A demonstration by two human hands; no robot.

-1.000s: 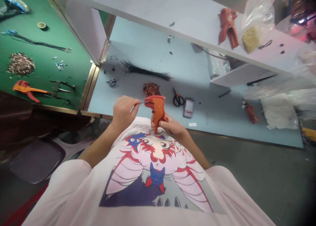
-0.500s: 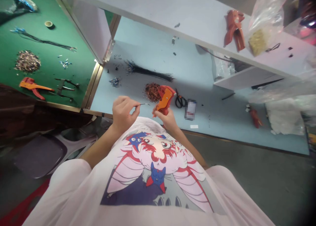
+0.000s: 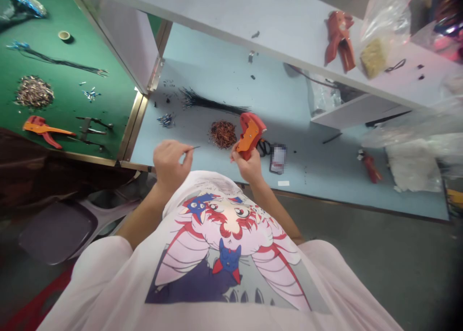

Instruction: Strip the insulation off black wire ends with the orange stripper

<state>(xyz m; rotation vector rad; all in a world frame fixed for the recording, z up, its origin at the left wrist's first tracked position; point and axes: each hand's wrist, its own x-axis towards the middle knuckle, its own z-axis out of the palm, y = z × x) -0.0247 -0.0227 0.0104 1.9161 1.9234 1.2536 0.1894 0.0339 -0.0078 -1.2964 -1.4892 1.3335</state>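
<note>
Moved: since half a second ago your right hand has carried the orange tool up and off to the right, while your left hand has drawn the short wire back to the left. The gap between wire tip and tool head is wider than it was.
Left hand: your thumb and forefinger are pinched together on the near end of the short wire, and the other fingers are curled in.
Right hand: your fingers are wrapped tight round the handles of the orange tool from below, with its head raised above your knuckles.
Wire: you hold it in the air over the near edge of the blue table. Its long axis runs roughly left to right and the free tip points right.
Relation: the tool head lies to the right of the wire tip and a little beyond it, well apart, with nothing between them. The tool leans up and to the right, so its head is off the wire's line.
Nearby: a copper-coloured pile lies on the table just left of the tool head, nearer your right hand. A bundle of black wires lies beyond it.
Other bench: the green table at left bears a second orange tool.
</note>
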